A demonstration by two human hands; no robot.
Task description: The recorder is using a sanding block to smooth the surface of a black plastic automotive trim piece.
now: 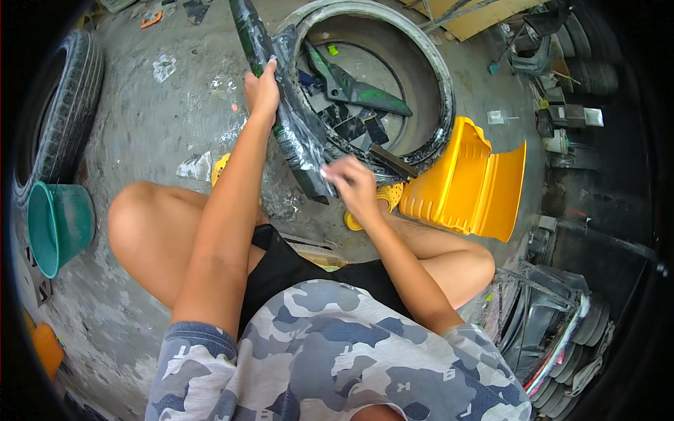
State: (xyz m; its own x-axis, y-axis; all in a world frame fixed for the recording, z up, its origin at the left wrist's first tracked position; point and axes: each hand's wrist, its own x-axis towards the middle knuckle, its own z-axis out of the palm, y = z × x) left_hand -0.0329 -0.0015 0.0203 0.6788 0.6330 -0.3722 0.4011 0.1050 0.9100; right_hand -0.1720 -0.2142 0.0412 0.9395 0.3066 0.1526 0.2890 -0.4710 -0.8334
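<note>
Concrete floor (175, 112) job: left hand (262, 90) is clamping the black panel (295, 126) steady, right hand (353, 184) is pinching sandpaper (328, 172), so light even strokes.

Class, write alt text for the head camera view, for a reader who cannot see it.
A seated person's left hand grips a long dark plastic panel smeared with green and white, while the right hand presses on its lower end. Beyond lie a large tyre holding dark scraps, a yellow plastic stool on its side and a teal bucket on concrete.
</note>
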